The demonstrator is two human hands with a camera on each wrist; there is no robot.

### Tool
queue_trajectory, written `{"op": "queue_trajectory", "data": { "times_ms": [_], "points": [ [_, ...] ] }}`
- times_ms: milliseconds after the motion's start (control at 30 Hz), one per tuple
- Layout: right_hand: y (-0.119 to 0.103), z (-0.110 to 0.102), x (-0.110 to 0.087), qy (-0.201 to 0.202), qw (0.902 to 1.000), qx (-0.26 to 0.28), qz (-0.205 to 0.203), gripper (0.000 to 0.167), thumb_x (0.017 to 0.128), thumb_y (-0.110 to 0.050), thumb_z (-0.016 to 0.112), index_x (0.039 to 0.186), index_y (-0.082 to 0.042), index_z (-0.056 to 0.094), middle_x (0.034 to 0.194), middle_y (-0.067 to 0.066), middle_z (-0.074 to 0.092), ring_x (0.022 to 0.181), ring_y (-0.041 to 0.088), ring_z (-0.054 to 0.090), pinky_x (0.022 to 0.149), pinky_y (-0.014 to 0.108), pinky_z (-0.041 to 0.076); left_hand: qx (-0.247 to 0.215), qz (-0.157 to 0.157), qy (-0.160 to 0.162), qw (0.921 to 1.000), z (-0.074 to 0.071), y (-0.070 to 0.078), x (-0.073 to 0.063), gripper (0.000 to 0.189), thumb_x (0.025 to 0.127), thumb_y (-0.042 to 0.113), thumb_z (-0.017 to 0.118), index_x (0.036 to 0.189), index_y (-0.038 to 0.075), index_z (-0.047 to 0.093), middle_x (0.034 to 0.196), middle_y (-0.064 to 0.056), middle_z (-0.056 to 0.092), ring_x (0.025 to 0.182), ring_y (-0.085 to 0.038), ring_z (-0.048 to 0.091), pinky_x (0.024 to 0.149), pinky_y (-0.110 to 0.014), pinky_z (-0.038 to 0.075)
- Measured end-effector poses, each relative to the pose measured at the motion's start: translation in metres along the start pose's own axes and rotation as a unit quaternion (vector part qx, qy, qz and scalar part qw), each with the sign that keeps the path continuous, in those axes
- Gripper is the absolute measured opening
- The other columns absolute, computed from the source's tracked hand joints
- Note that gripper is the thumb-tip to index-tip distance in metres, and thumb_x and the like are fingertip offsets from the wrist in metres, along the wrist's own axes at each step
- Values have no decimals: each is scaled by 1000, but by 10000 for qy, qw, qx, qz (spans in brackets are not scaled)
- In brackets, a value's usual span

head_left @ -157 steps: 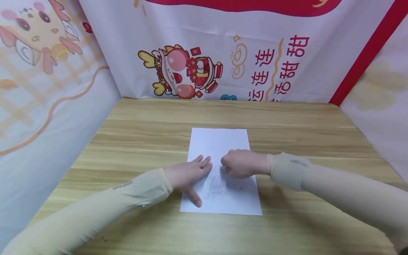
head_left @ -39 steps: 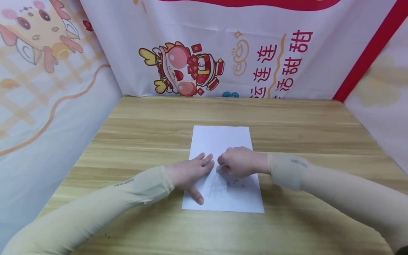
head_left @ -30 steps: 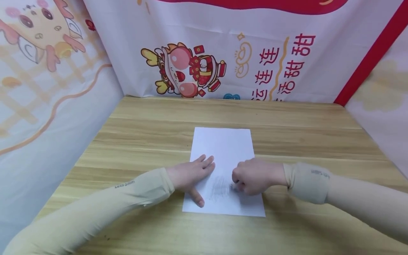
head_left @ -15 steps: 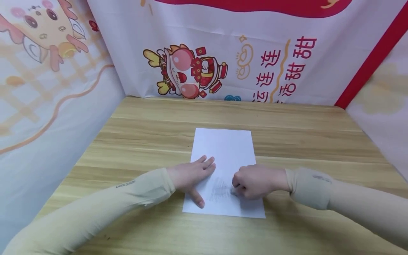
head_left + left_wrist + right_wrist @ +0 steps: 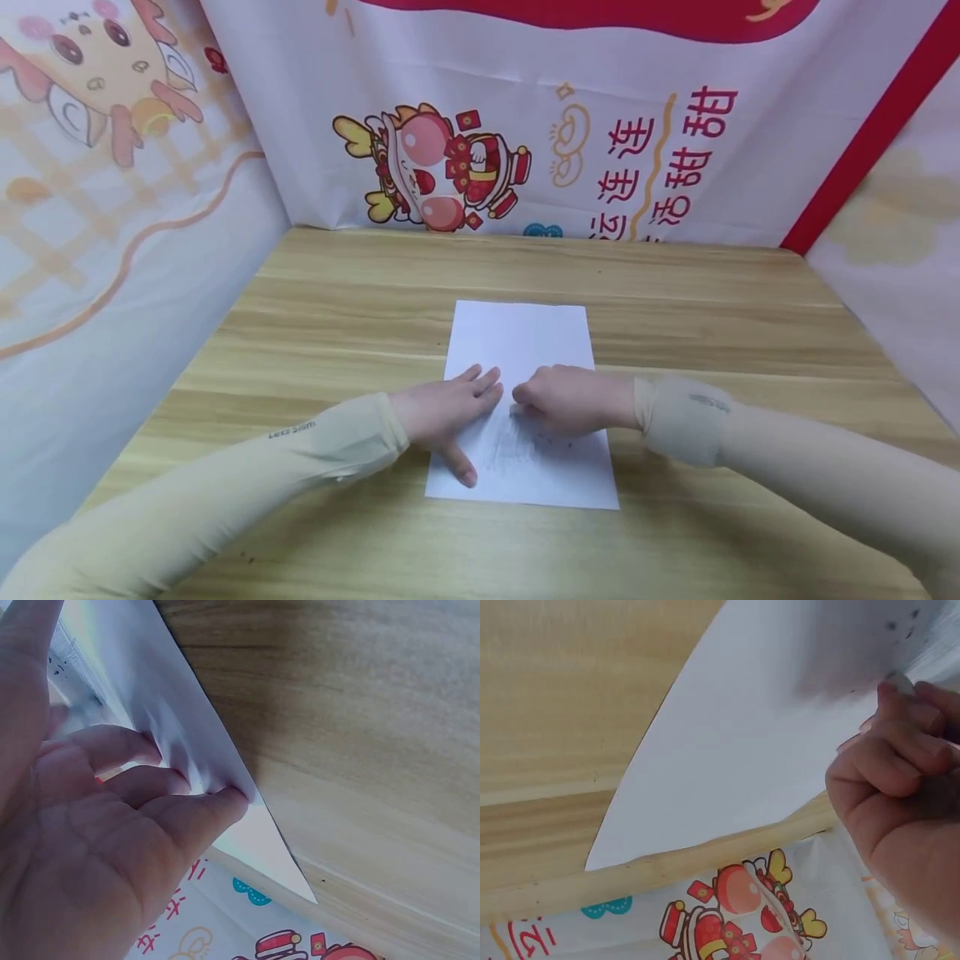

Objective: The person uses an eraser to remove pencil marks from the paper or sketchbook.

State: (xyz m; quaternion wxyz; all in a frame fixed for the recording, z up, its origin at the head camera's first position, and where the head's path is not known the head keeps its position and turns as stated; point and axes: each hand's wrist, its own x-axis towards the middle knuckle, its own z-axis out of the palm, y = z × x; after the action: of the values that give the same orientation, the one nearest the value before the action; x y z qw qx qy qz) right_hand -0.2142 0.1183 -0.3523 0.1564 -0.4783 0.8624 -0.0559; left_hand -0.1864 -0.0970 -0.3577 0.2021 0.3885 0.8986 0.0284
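Rn, R hand pinches eraser (prob.) at its fingertips; L hand has fingers spread; paper is under both, smudge betw. L thumb & R fingers. Risk: if R pushes harder than L holds, paper could slip, crease or tear.

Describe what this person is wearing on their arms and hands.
The left sleeve and right sleeve match: pale beige, long and fairly close-fitting, ending at the wrist. Each bears small dark lettering near that end, too blurred to read for certain. The right sleeve bulges just behind its cuff. The left hand and right hand are bare; no gloves or rings show.
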Motion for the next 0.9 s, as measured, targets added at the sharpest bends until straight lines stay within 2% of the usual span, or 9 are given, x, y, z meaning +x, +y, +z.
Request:
{"op": "queue_trajectory", "data": {
  "times_ms": [100,233,300,400,500,567,633,800,900],
  "points": [
    [-5,0,-17,-343,9989,311,14,23,91,2,57,72,-12,59,61,-7,46,55,8,42,52,25,40,-9,-2,-36,10000,0,2,1,120,67,56,84,153,-4,24,160,-23,12,145,-42,10,115,-42,21],
    [-11,-2,-33,-744,9955,548,213,31,87,3,57,64,-16,51,58,-9,38,52,6,35,48,23,31,1,-80,-131,9999,0,3,2,121,67,57,83,154,-3,23,160,-22,11,145,-41,8,115,-42,20],
    [-10,-3,-31,-675,9959,560,239,30,87,3,58,65,-16,53,58,-9,39,51,5,36,47,22,31,50,-109,-136,9998,0,3,2,121,67,57,83,153,-3,24,160,-23,12,145,-42,9,115,-42,20],
    [-5,-4,-19,-201,9988,394,196,24,88,2,60,70,-13,58,58,-8,44,52,6,39,48,23,35,138,-96,-117,9998,-1,2,2,121,67,57,83,153,-5,25,159,-24,13,144,-43,11,115,-42,20],
    [1,-3,-4,121,9994,200,266,14,92,-1,59,82,-9,64,61,-6,50,54,7,43,50,24,39,220,-55,-96,9997,-2,1,2,120,67,57,83,152,-5,25,159,-25,14,144,-44,13,115,-43,22],
    [2,-1,1,96,9991,158,375,10,93,-2,58,89,-6,66,63,-6,53,56,8,47,52,26,43,233,-44,-99,9997,-3,0,2,120,67,57,83,152,-5,26,159,-25,15,144,-44,13,115,-43,22],
    [1,1,1,2,9993,124,352,10,94,-3,58,91,-6,67,64,-6,54,57,9,48,54,26,44,207,-48,-106,9997,-3,0,2,120,67,57,83,152,-5,26,159,-24,15,144,-44,13,115,-42,22],
    [-11,4,-23,-272,9991,321,55,24,90,-1,58,70,-13,57,58,-9,44,51,6,40,47,23,36,58,-49,-117,9999,-3,1,2,121,67,56,84,153,-5,25,159,-24,13,144,-43,11,115,-42,20],
    [-15,2,-34,-517,9974,499,62,30,87,1,58,64,-16,50,57,-10,38,49,4,34,44,21,30,66,-118,-138,9998,-2,1,1,121,66,57,83,153,-4,24,160,-23,12,145,-43,10,115,-43,19]
  ]
}}
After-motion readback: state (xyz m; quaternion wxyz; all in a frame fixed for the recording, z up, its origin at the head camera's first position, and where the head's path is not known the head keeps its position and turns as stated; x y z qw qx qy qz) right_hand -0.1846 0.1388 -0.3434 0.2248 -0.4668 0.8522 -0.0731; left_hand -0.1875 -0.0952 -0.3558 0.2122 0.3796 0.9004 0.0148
